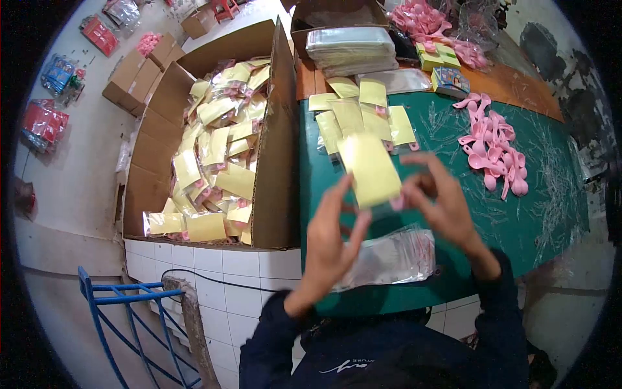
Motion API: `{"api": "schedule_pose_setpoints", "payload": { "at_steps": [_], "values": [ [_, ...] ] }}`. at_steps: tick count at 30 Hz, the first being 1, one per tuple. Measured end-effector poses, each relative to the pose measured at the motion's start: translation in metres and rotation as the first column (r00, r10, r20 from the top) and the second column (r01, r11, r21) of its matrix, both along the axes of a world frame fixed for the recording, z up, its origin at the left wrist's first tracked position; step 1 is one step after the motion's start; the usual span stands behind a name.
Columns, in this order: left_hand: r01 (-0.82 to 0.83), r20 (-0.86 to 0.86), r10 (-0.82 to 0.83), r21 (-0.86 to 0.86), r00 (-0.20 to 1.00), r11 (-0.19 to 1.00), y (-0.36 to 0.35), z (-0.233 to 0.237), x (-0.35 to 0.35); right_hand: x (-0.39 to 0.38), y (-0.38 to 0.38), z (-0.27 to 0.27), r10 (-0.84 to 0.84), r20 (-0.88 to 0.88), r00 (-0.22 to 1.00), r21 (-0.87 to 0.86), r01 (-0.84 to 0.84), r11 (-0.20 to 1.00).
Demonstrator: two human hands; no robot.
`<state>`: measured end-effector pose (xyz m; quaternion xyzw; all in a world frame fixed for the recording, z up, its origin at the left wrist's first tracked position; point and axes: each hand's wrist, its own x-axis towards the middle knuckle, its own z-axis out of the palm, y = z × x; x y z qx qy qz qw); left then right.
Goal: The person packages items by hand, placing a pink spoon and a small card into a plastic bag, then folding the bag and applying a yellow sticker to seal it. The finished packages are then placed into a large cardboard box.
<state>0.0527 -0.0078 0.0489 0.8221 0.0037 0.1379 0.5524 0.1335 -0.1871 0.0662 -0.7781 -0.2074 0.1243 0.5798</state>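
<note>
Above the green table, a yellow card in a clear plastic bag (369,170) is held between my hands, slightly blurred. My left hand (330,236) grips its lower left side between fingers and thumb. At the lower right corner, my right hand (439,201) pinches the bag beside a small pink piece. Just below lies a stack of clear plastic bags (395,256). Several bagged yellow cards (346,117) with pink pieces rest on the table beyond my hands. Pink measuring spoons (492,146) are heaped to the right.
A large cardboard box (275,136) full of bagged yellow cards stands left of the green table (447,259). Toward the back are stacked plastic sleeves (350,48), small card packs (450,81) and more pink spoons (421,19). A blue metal frame (129,295) stands at lower left.
</note>
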Motion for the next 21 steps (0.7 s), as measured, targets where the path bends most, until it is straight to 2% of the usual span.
{"api": "schedule_pose_setpoints", "payload": {
  "at_steps": [2,3,5,8,9,11,12,13,14,15,16,17,18,20,21],
  "values": [
    [-0.008,-0.016,0.007,-0.032,1.0,0.999,0.016,-0.004,0.043,0.052,0.009,-0.008,-0.024,0.147,0.989,-0.094,0.038,0.995],
    [-0.056,0.056,0.055,0.03,0.997,0.998,0.026,-0.024,0.066,0.077,0.013,-0.021,-0.054,0.237,0.97,-0.133,0.088,0.987],
    [-0.191,-0.026,0.194,0.092,0.981,0.977,0.041,-0.058,0.098,0.126,0.014,-0.059,-0.135,0.352,0.926,-0.293,0.247,0.924],
    [-0.316,-0.218,0.285,-0.12,0.933,0.941,0.049,-0.106,0.132,0.145,0.031,-0.065,-0.055,0.401,0.914,-0.465,0.255,0.848],
    [-0.336,-0.219,0.304,-0.127,0.927,0.933,0.049,-0.106,0.138,0.155,0.037,-0.075,-0.042,0.337,0.941,-0.476,0.208,0.855],
    [-0.375,-0.224,0.34,-0.139,0.913,0.917,0.05,-0.103,0.149,0.155,0.052,-0.075,-0.021,0.339,0.94,-0.496,0.198,0.846],
    [-0.332,-0.261,0.26,-0.285,0.93,0.899,0.049,-0.095,0.149,0.155,0.059,-0.077,-0.01,0.338,0.941,-0.505,0.191,0.842],
    [-0.287,-0.284,0.175,-0.425,0.943,0.858,0.048,-0.082,0.149,0.161,0.064,-0.085,0.014,0.226,0.974,-0.402,0.08,0.912],
    [-0.244,-0.291,0.088,-0.558,0.953,0.793,0.047,-0.072,0.15,0.164,0.067,-0.094,0.021,0.231,0.973,-0.442,0.086,0.893],
    [-0.205,-0.33,-0.007,-0.604,0.944,0.77,0.055,-0.092,0.165,0.162,0.071,-0.099,0.028,0.238,0.971,-0.481,0.093,0.872],
    [-0.178,-0.313,-0.043,-0.641,0.949,0.747,0.047,-0.08,0.16,0.162,0.074,-0.107,0.035,0.244,0.969,-0.519,0.101,0.849],
    [-0.164,-0.267,-0.004,-0.605,0.964,0.779,0.041,-0.076,0.158,0.168,0.076,-0.118,0.037,0.296,0.954,-0.534,0.133,0.835],
    [-0.155,-0.217,0.035,-0.566,0.975,0.809,0.037,-0.074,0.159,0.163,0.076,-0.109,0.034,0.304,0.952,-0.548,0.146,0.824],
    [-0.099,-0.174,0.012,-0.498,0.985,0.861,0.032,-0.079,0.165,0.146,0.073,-0.084,0.033,0.313,0.949,-0.575,0.162,0.802],
    [-0.19,-0.198,0.098,-0.521,0.975,0.832,0.029,-0.089,0.171,0.148,0.073,-0.089,0.04,0.368,0.929,-0.559,0.187,0.808]
  ]
}}
